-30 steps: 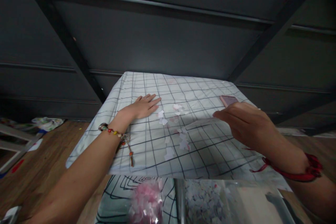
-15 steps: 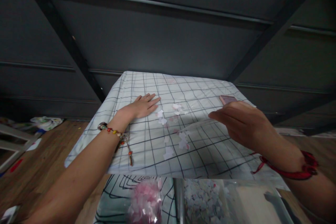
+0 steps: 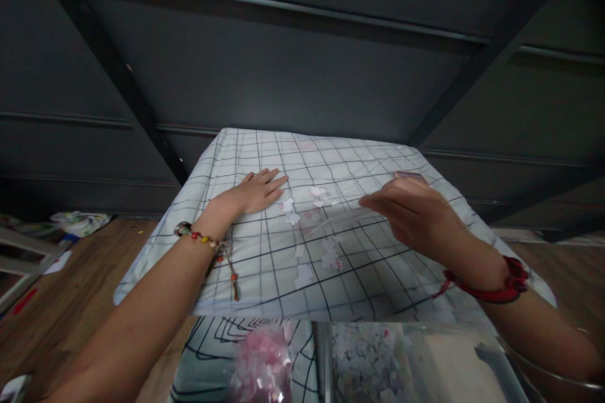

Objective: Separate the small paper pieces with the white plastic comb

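Observation:
My left hand (image 3: pixel 262 192) lies flat on the white checked cloth (image 3: pixel 255 233), fingers spread, close to some small white paper scraps (image 3: pixel 292 218). Over the right half of the cloth, my right hand (image 3: pixel 411 214) is closed in a pinch. A thin, see-through plastic strip (image 3: pixel 338 219) runs from its fingertips toward the scraps; its exact kind is unclear. More paper scraps, some with pink marks, lie in small groups mid-cloth (image 3: pixel 331 255). Behind my right hand a flat pinkish object (image 3: pixel 410 175) is partly hidden.
Below the table's near edge are a clear bag of pink bits (image 3: pixel 265 362) and a clear container (image 3: pixel 454 359) with many paper scraps at its left. A dark panelled wall (image 3: pixel 283 69) stands behind the table. At far left is a pale chair frame (image 3: pixel 28 277).
My right hand has moved left, carrying the clear strip further over the paper scraps. My left hand stays flat in the same place.

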Motion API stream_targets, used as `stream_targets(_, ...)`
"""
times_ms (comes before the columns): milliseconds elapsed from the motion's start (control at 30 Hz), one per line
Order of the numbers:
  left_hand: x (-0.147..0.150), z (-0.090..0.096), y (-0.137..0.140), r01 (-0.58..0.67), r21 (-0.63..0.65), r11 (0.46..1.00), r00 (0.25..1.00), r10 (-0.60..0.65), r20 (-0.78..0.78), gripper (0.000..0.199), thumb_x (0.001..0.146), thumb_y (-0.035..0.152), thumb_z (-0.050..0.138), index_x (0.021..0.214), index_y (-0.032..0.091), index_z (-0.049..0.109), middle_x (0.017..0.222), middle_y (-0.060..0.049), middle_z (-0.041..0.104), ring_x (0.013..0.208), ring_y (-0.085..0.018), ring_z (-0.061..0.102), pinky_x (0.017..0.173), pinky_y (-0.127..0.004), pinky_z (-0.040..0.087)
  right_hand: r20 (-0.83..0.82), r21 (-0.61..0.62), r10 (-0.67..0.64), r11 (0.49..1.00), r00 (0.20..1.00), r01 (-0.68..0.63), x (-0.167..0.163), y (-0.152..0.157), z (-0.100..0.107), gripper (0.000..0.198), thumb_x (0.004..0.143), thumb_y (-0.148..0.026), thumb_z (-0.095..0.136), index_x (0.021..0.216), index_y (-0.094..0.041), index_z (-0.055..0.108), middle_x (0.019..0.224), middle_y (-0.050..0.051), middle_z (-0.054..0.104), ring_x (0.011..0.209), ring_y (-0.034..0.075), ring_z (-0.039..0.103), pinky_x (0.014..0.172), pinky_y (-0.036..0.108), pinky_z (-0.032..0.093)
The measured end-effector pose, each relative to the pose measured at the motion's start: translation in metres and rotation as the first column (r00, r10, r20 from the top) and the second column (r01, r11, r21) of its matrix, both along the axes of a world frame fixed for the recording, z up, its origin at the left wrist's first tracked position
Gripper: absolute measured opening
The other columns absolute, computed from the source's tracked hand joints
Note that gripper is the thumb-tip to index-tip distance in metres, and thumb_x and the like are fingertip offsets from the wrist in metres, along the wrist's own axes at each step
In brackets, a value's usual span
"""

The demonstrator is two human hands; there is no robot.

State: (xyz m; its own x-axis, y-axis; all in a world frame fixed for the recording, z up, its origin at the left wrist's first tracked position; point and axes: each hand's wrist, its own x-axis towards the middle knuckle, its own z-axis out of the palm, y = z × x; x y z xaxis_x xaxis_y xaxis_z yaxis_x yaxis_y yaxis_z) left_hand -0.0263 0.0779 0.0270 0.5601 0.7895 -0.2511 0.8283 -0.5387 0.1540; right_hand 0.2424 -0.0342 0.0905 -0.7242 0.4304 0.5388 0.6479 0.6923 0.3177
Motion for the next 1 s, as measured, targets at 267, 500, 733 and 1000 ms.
stream_targets(267,-0.002,-0.001,0.0,0.011,0.011,1.0,1.0,-0.011,-0.009,0.054,0.098,0.042,0.016,0.148,0.022,0.017,0.154,-0.006,0.008,0.141,-0.025,0.006,0.111,-0.045,0.007,-0.015,0.027,-0.081,0.996,0.997,0.082,0.021,0.004,0.003,0.04,0.073,0.004,0.038,0.1,-0.023,0.051,0.073,0.0,0.059,0.071,0.017,0.053,0.064,0.031,0.043)
stream_targets(500,-0.001,-0.001,0.0,0.01,0.01,1.0,1.0,-0.01,-0.018,0.054,0.099,0.04,0.018,0.148,0.019,0.017,0.154,-0.008,0.008,0.14,-0.027,0.006,0.111,-0.045,0.007,0.057,0.046,-0.112,0.993,0.992,0.11,0.028,0.005,-0.006,0.04,0.071,0.006,0.038,0.098,-0.02,0.052,0.071,0.0,0.058,0.068,0.017,0.051,0.062,0.03,0.042)
stream_targets(733,-0.002,-0.002,0.001,0.012,0.025,1.0,1.0,-0.012,-0.02,0.053,0.099,0.041,0.016,0.148,0.02,0.018,0.154,-0.008,0.01,0.14,-0.027,0.007,0.111,-0.046,0.009,0.051,0.065,-0.137,0.989,0.989,0.133,0.021,0.018,-0.008,0.037,0.072,0.006,0.039,0.095,-0.018,0.057,0.07,0.001,0.059,0.069,0.016,0.049,0.064,0.028,0.042)
stream_targets(1000,-0.003,-0.006,0.003,0.023,0.045,0.999,0.999,-0.022,-0.028,0.054,0.098,0.043,0.015,0.148,0.022,0.018,0.154,-0.007,0.01,0.14,-0.025,0.009,0.111,-0.045,0.01,0.066,0.109,-0.115,0.988,0.991,0.107,0.016,0.022,-0.008,0.034,0.072,0.007,0.04,0.091,-0.015,0.058,0.069,0.002,0.059,0.068,0.016,0.048,0.062,0.029,0.04)
